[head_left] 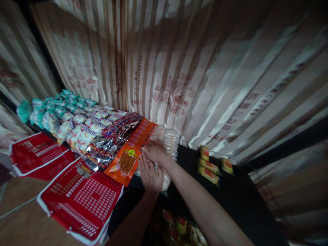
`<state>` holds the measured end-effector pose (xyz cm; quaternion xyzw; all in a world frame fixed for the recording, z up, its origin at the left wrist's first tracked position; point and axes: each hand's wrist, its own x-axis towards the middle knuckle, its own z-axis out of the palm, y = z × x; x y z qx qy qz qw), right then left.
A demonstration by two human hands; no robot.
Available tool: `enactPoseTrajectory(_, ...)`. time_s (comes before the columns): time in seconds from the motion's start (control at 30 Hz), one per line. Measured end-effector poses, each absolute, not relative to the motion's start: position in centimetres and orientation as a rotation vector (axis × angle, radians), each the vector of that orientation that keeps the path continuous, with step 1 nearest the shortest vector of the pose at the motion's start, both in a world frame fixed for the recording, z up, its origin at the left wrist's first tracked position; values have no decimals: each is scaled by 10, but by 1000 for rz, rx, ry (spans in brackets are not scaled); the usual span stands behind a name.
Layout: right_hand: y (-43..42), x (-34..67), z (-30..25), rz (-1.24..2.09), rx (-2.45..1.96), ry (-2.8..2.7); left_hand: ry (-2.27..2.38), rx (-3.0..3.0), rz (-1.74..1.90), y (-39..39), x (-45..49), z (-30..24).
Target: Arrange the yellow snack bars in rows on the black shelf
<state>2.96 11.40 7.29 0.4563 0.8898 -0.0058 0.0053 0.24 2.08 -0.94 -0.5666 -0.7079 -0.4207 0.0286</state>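
At the bottom edge of the frame, below your forearms [210,208], sit dim yellow and red packets [181,225]; what holds them is too dark to tell. At lower left stands a red plastic basket [87,201], with a second red basket [38,150] beyond it. In the centre, your left hand [151,176] and right hand [155,151] lie flat on the clear-wrapped pale snack packs [171,141], just right of the orange stick-snack bags [120,174]; your grip is unclosed on both sides, fingers extended. Right of centre, small yellow packets [208,176] lie loosely on the black desk [238,201]. Leftward run shiny dark packets [102,150], white snack bags [80,136] and teal bags [39,116], before the curtain [179,68]. Your left-hand rows look finished; the clear packs seem in progress, the yellow packets not yet in rows.
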Motion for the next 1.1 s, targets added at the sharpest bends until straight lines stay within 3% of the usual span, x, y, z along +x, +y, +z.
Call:
enactPoseTrajectory(0.27,114,32,78,-127,1504,2806,-2170,-1720,-1320,22,4,-10)
enactPoseTrajectory(0.67,135,42,74,62,1559,2744,-2136,-1718,-1271,25,4,-15)
enactPoseTrajectory(1.1,158,40,69,20,1740,2689,-2138,-1712,-1338,24,5,-13)
